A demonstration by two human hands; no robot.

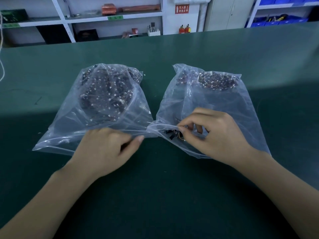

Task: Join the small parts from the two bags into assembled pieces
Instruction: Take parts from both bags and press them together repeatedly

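Observation:
Two clear plastic bags lie side by side on the green table (172, 187). The left bag (69, 128) holds a heap of small dark wired parts with white connectors (107, 94). The right bag (229, 104) holds a similar heap (215, 81) at its far end. My left hand (105, 150) rests at the left bag's mouth, thumb and fingers pinching the plastic edge. My right hand (215, 135) is at the right bag's mouth, its fingertips pinching a small black part with coloured wires (174, 134).
Beyond the table's far edge stand white shelves (110, 18) with boxes and rolls, a grey cabinet (229, 12) and blue bins (276, 21). A white cord (2, 62) hangs at the left edge.

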